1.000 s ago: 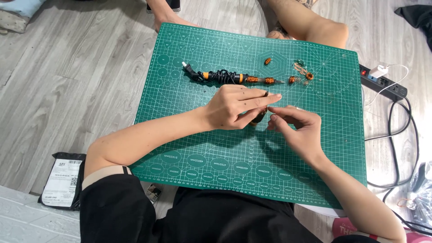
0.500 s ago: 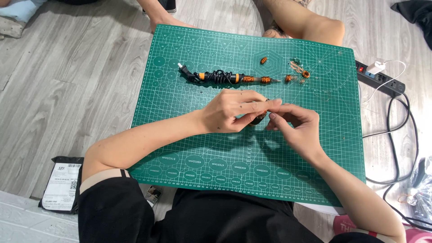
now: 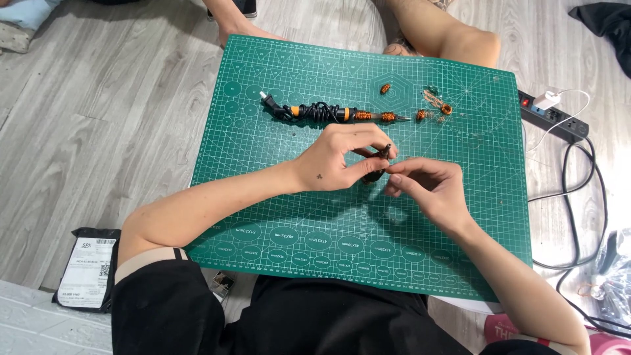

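Both hands meet over the green cutting mat (image 3: 263, 197): left hand (image 3: 335, 161) grip pinches a small dark part (image 3: 380, 158), right hand (image 3: 427, 187) fingertips pressed together beside it, apparently fine assembly; next move likely needs steady alignment

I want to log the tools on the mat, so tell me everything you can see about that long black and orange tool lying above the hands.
The long tool lies flat across the upper part of the green cutting mat, roughly level left to right. Its body looks black with orange bands, and a dark cord is wound around it, ending in a pale plug at the left. The right end narrows to a thin tip wrapped in coppery coils. Neither hand touches it; the left hand is nearest, just below.
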